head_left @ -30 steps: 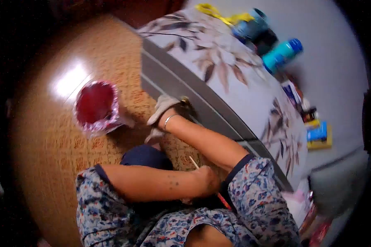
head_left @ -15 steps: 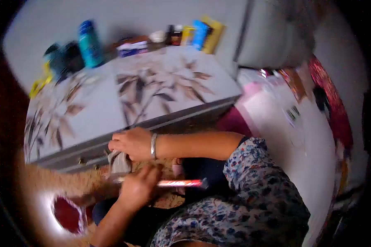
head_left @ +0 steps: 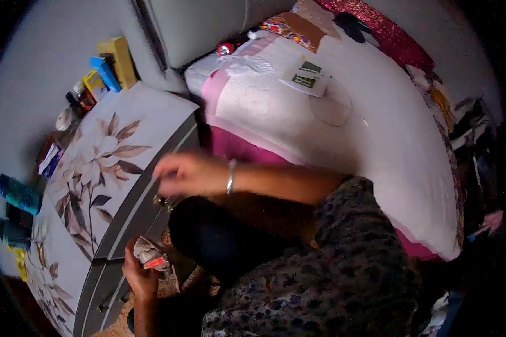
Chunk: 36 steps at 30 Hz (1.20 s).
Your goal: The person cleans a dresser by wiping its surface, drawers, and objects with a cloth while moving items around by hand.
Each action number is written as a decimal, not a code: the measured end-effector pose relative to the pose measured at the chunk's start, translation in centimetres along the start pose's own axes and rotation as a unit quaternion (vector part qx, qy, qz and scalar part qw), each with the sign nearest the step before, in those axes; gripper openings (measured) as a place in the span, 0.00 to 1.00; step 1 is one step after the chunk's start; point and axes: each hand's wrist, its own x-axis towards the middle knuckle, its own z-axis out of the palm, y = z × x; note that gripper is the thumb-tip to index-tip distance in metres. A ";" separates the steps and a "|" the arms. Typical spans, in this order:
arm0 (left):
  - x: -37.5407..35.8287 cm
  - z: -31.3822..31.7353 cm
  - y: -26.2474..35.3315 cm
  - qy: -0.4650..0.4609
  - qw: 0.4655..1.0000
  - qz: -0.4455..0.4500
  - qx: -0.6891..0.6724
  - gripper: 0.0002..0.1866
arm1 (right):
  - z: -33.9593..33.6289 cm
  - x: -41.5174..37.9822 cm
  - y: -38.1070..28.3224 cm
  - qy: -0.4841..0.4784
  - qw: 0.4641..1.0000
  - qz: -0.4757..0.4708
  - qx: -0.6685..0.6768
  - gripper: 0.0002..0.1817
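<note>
My left hand (head_left: 138,275) is closed around a bunched light-coloured cloth (head_left: 146,251), low beside the drawer fronts. A narrow red-orange object (head_left: 160,262) shows against the cloth in the same grip; its far end is hidden. My right hand (head_left: 194,175), with a silver bangle (head_left: 231,177) at the wrist, hovers near the dresser's front edge, above a metal knob (head_left: 162,200). Motion smears its fingers, and a dark patch shows between them. The grey dresser (head_left: 177,137) has a white top with a brown flower print.
Bottles, including a teal one (head_left: 19,194), and small boxes such as a yellow one (head_left: 118,62) line the wall side of the dresser. At the right is a bed with a white cover (head_left: 399,146), bearing a green-and-white packet (head_left: 309,78). My dark-clad knee (head_left: 208,230) is close to the drawers.
The view has swung right, showing more of the bed. My right hand has come off the cloth and moved away; the cloth is now in my left hand with the red object.
</note>
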 end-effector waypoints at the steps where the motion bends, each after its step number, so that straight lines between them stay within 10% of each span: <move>1: 0.5 0.3 1.0 -0.027 0.999 -0.006 -0.016 0.24 | -3.9 -0.9 0.5 0.124 0.992 -0.007 -0.020 0.18; 8: 1.5 1.3 4.0 -0.036 0.991 0.089 0.097 0.29 | -30.9 -13.8 7.0 0.495 0.724 0.108 -0.469 0.21; 10: 1.3 1.2 2.2 -0.044 0.995 0.065 0.056 0.30 | -35.7 -17.1 6.3 0.513 0.744 0.308 -0.298 0.26; 15: 0.6 0.9 -0.5 -0.054 0.998 -0.039 0.004 0.31 | -37.0 -19.0 7.2 0.509 0.653 0.419 -0.372 0.33; 17: 1.0 0.3 2.5 -0.127 0.985 -0.055 0.106 0.31 | -36.3 -18.0 6.2 0.540 0.689 0.452 -0.170 0.32; 30: 0.7 0.2 2.6 -0.073 0.975 0.111 0.177 0.31 | -39.3 -15.8 10.2 0.645 0.677 0.345 0.077 0.09; 34: 0.2 -0.3 2.4 -0.110 0.969 -0.008 0.220 0.30 | -38.9 -15.0 9.8 0.696 0.649 0.247 0.180 0.10; 36: -0.2 -0.3 0.6 -0.077 0.964 0.130 0.219 0.29 | -40.5 -15.5 11.0 0.682 0.681 0.128 0.234 0.14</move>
